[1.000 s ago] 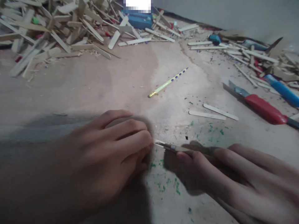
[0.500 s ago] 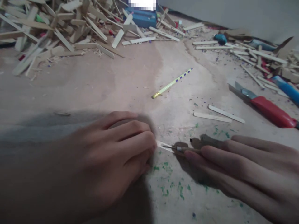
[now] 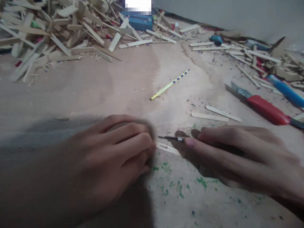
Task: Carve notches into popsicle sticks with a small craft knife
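The left hand [image 3: 104, 161] lies nearest, fingers curled together and pressing down one end of a pale flat wooden stick [image 3: 168, 148] on the worn tabletop [image 3: 95, 88]. To its right, the right hand [image 3: 237, 158] pinches a thin dark craft knife [image 3: 171, 138], its tip just beyond the stick. Farther off lie a yellow dotted pencil [image 3: 169, 85], a red utility knife [image 3: 261, 107] and a heap of wooden sticks [image 3: 59, 31].

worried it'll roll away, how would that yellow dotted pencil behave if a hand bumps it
The pencil lies flat by itself on the bare board, nothing beside it to stop it, so a sideways nudge would probably roll it. It looks thin and light, likely to skid easily. It seems stiff, unlikely to bend.
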Demonstrator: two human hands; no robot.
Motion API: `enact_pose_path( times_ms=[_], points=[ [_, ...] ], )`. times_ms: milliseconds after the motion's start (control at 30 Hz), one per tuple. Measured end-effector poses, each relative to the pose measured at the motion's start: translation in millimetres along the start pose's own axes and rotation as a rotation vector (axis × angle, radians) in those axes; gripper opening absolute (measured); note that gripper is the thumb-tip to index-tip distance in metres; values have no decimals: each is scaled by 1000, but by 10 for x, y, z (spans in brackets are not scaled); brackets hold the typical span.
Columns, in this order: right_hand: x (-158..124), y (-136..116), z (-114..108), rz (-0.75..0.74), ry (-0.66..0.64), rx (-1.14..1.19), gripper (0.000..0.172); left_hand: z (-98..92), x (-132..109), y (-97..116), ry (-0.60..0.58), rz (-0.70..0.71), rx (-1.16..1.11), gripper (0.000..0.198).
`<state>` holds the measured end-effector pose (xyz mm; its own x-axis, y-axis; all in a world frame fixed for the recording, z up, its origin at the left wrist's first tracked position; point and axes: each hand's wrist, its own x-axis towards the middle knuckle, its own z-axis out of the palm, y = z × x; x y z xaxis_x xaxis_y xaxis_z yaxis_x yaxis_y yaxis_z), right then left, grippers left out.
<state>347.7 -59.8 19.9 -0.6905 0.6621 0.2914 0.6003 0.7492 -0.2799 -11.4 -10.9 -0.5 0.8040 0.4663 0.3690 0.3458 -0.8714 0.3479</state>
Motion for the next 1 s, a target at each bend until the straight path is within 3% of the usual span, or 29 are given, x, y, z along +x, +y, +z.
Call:
enact_pose_path(
  times_ms=[100,167,267,433,567,667,767,1000],
  points=[
    [32,130,-47,-37,11,46,35,6,-36,-1,-1,-26,-6,33],
    [31,198,-113,-27,-85,94,30,-3,-60,0,-12,-6,3,33],
    [-11,228,-171,-9,-82,100,28,-25,-80,5,-18,17,37,32],
    [-56,150,-57,32,-78,108,37,-46,-53,22,-33,-40,-48,27],
    [49,186,-22,41,-97,151,30,-63,-30,16,-29,-60,-80,29],
    [142,285,-92,-22,-142,183,22,-56,-69,20,-39,-68,-110,26],
    [172,363,-156,-102,-211,167,25,3,-168,66,-28,-82,-147,28],
    [121,383,-89,-164,-130,191,25,150,-314,145,-32,-80,-185,44]
  ],
)
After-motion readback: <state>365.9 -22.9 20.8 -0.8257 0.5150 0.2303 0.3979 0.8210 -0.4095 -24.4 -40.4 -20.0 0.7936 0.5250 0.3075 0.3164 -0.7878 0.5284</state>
